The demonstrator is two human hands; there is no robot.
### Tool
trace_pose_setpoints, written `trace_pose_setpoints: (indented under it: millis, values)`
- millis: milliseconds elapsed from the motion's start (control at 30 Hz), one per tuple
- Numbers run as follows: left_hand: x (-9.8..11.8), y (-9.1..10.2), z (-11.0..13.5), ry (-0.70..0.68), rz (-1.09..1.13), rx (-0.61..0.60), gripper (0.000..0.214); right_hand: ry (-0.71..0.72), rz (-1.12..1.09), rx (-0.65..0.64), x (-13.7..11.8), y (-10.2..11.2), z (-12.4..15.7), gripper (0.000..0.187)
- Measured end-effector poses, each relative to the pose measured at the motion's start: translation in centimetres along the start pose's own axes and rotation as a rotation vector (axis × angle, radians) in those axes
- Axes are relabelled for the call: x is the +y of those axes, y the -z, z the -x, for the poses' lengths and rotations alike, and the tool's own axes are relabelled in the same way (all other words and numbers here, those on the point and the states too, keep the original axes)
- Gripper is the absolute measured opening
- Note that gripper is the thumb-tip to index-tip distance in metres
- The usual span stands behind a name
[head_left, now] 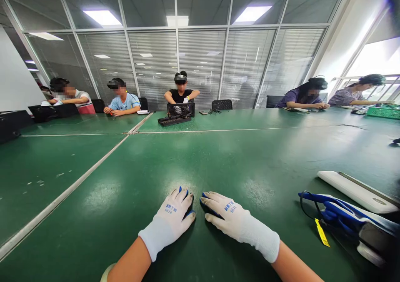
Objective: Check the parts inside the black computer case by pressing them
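Note:
My left hand (171, 215) lies palm down on the green table (200, 161), in a white work glove with blue showing at the fingertips. Its fingers are stretched forward and hold nothing. A short gap to the right, my right hand (229, 215) rests the same way in a matching glove, fingers extended towards the left hand. Blue lettering is printed on the back of both gloves. The palms are hidden against the table. The two hands do not touch each other.
At right lie a blue-and-white bundle (346, 211) with a dark cord and yellow tag (321, 233), and a long white case (356, 190). Across the table, several people sit at work; a black computer case (181, 109) stands before one. A green basket (383, 112) is at far right.

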State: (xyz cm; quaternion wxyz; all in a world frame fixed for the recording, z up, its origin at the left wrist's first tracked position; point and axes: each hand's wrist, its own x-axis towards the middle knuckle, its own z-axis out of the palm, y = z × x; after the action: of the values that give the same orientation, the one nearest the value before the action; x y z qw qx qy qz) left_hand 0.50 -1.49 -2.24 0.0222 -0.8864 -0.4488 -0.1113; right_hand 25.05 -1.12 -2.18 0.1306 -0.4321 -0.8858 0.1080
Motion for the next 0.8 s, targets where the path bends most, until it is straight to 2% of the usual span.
trace_pose_setpoints:
  millis: [167,400,800]
  values:
    - [0.0,0.0,0.1,0.016,0.010,-0.003,0.051,-0.066,0.011,-0.036,-0.1,0.3,-0.1,0.052]
    - [0.1,0.1,0.3,0.011,0.012,0.033,0.049,-0.017,0.008,-0.009,0.4,-0.1,-0.1,0.051]
    - [0.1,0.2,0.2,0.002,0.001,0.019,0.049,-0.011,-0.011,0.040,0.5,-0.6,-0.1,0.047]
